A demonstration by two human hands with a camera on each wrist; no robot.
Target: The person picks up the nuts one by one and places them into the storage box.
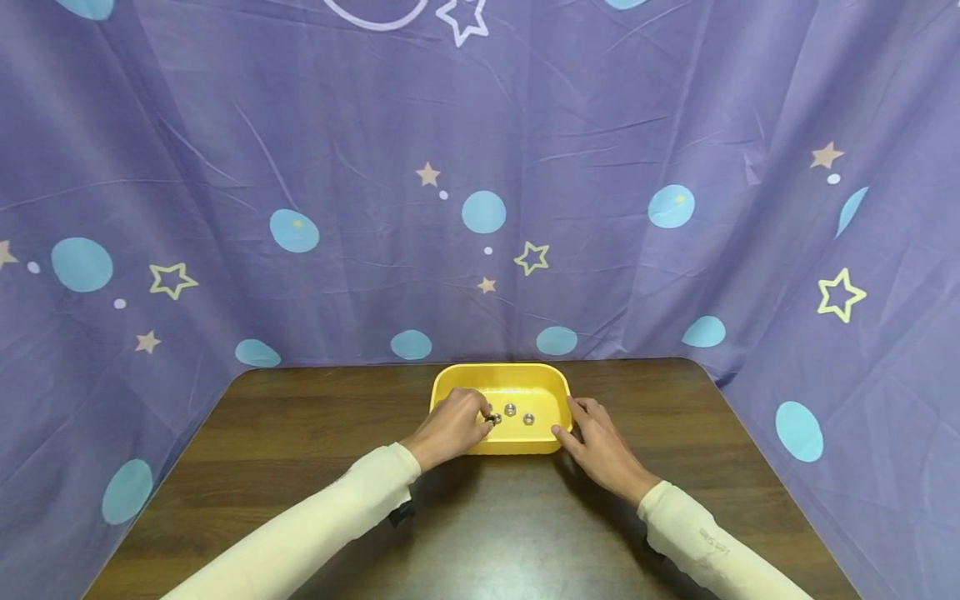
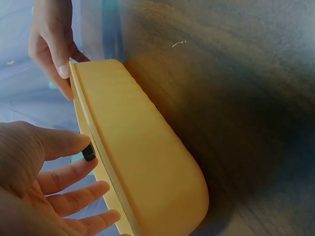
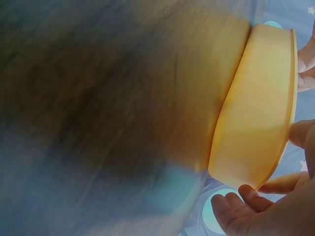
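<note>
A yellow plastic tray stands on the table with several silver hex nuts on its floor. Over the tray's left side, my left hand pinches a small dark nut between thumb and index finger; its other fingers spread apart in the left wrist view. My right hand grips the tray's right end, thumb at the near rim and fingers along the outer side. In the right wrist view the tray's outer wall shows, but its inside is hidden.
The dark brown wooden table extends to both sides of the tray and in front of it. Close behind its far edge hangs a purple curtain with stars and blue dots, which also runs along both sides.
</note>
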